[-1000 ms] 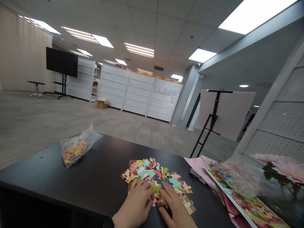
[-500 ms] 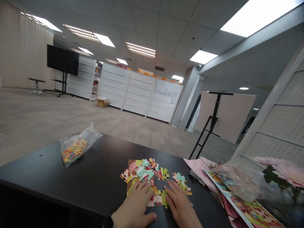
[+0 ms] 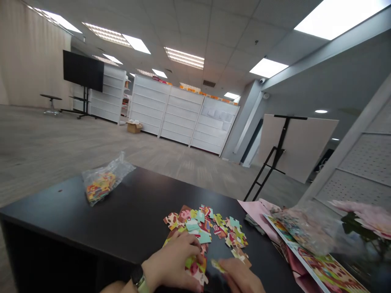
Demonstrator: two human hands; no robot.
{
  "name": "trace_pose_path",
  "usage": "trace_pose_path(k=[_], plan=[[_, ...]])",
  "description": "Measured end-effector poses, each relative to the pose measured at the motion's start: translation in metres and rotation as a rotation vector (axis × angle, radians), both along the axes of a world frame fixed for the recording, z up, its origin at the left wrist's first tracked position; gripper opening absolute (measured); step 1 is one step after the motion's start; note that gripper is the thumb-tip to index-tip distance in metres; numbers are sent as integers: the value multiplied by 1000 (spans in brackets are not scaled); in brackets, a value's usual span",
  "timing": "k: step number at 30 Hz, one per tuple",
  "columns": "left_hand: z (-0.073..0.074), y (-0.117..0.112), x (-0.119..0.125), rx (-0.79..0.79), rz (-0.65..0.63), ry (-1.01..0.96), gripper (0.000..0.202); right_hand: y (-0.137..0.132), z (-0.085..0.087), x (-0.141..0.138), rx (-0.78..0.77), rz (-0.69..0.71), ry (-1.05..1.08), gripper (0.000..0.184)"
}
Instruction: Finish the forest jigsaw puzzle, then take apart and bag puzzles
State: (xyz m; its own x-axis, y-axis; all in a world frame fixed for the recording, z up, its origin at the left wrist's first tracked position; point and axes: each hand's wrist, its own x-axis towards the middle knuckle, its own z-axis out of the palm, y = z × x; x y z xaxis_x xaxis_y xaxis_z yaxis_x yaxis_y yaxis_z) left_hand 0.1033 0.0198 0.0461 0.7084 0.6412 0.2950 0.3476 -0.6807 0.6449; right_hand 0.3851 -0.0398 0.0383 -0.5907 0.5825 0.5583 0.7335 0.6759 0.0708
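Puzzle pieces on table, plastic bag left

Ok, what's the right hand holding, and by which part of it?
The right hand appears to hold a small yellow-green jigsaw puzzle piece by its right end, which is hidden behind the fingers; the rest sticks out to the left.

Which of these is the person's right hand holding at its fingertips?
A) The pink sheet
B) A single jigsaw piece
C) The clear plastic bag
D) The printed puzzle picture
B: the right hand has a single yellow-green jigsaw piece at its fingertips, just beside the loose jigsaw pieces on the black table.
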Motion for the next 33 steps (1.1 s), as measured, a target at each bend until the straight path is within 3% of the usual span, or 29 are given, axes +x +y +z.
trace_pose_path(k=[3,6,8,12,15,18,21,26,30,33], plan=[[-3,-1,3,9,17,5,38,12,8,17,72,-250,127,29],[-1,-2,8,-9,89,8,38,24,-1,27,106,-438,117,34],[3,-1,10,-50,138,-34,35,26,-14,18,59,-395,70,39],[9,6,1,-111,111,-139,36,25,-40,-22,-26,-34,-22,61],[2,7,-20,-131,77,-59,55,23,-50,-46,55,101,-52,43],[-10,-2,-42,-102,9,-31,55,13,-49,-57,109,95,-19,27],[-16,-14,-52,-32,-18,-44,45,0,-36,-63,-34,97,118,25],[-9,-19,-43,21,110,-24,35,-5,-9,-73,-377,-15,420,24],[-4,-12,-31,49,183,-101,29,5,-5,-74,-455,-116,565,28],[-6,-6,-24,58,210,-164,26,9,-7,-76,-417,-125,588,30]])
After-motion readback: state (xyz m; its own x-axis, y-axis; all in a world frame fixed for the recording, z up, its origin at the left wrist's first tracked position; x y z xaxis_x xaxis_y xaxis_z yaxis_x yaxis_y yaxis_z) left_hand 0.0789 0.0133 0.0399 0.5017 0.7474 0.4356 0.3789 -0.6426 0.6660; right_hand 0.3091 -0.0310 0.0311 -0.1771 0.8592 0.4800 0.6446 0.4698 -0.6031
